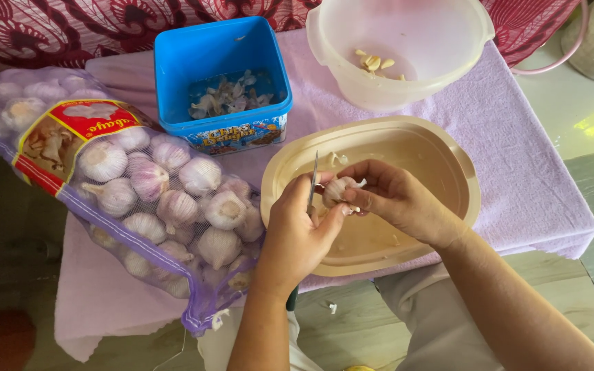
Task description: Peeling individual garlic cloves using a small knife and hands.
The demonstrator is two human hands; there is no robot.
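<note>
My left hand (295, 233) grips a small knife (313, 180), blade pointing up, handle end showing below the wrist. My right hand (393, 196) holds a garlic clove cluster (336, 189) with loose papery skin, right against the blade. Both hands hover over a tan oval lid or tray (448, 161) lying on the lilac cloth. A few bits of skin lie in the tray.
A purple mesh sack of garlic bulbs (152, 196) lies to the left. Behind it, a blue square tub (221, 62) holds garlic skins. A translucent white bowl (407, 86) at the back holds a few peeled cloves. The lilac cloth (531, 172) covers a small table.
</note>
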